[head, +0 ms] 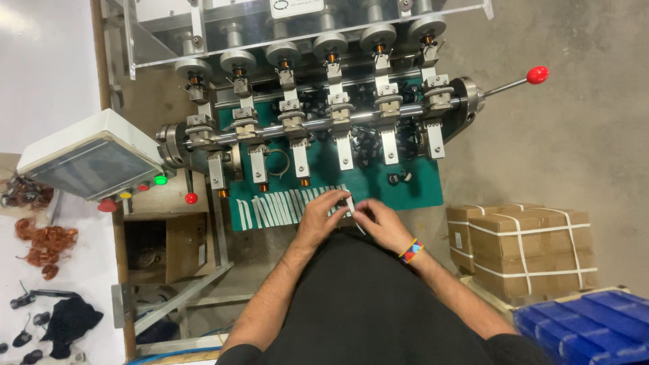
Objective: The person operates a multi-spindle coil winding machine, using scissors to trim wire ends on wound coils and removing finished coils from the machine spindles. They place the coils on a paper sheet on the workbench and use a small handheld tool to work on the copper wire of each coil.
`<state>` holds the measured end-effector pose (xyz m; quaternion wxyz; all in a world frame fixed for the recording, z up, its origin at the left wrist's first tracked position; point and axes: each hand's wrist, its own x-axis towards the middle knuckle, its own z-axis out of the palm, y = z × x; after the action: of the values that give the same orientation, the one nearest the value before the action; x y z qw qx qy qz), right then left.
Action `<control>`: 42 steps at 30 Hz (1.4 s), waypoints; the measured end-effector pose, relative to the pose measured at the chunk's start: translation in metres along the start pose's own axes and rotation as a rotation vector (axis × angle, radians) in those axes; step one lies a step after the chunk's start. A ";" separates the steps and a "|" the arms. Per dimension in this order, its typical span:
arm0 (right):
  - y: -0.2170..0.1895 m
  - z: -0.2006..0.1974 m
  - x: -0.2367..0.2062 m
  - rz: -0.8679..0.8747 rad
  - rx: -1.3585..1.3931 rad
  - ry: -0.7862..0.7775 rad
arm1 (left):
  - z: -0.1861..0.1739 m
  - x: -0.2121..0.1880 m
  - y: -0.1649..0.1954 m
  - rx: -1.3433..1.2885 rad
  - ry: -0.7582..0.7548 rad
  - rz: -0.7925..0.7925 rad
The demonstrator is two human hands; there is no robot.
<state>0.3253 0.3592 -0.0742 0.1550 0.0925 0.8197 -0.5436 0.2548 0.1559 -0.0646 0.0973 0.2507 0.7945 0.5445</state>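
Fingertips of the left hand (323, 215) and right hand (380, 220) pinch one thin white paper strip (351, 205), closed on it, beside a flat row of strips (287, 207) on the green mat (405, 189) below the steel winding machine (318, 115).

Head view, looking down. The left hand (323, 215) and right hand (380, 223) meet just below centre, fingers pinching a small white strip (351, 205) at the near edge of a green mat (412, 189). At 9 o'clock of the hands, a row of white strips (280, 208) lies side by side on the mat. At 12 o'clock stands a multi-spindle winding machine (318, 101); its red-knobbed lever (537, 74) projects toward 2 o'clock. A control box (88, 162) sits at 10 o'clock, strapped cardboard boxes (524, 247) at 3 o'clock, blue bins (588, 331) at 4 o'clock, copper wire coils (46, 245) at 9 o'clock.
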 end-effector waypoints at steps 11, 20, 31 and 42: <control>0.001 -0.064 0.009 -0.764 -0.345 0.262 | 0.054 -0.004 -0.003 -1.339 -0.141 -0.804; 0.022 -0.072 0.021 -0.212 0.110 -0.078 | 0.059 -0.008 0.025 -0.236 0.116 -0.336; -0.021 -0.051 -0.003 -0.598 -0.327 0.052 | 0.071 -0.009 0.007 -0.138 0.150 -0.472; 0.039 -0.029 0.069 -0.155 -0.770 0.136 | -0.030 0.028 0.020 0.327 0.719 -0.133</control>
<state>0.2689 0.3995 -0.1217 0.0822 0.0012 0.9765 -0.1994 0.2238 0.1510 -0.0316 -0.1931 0.0045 0.8686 0.4564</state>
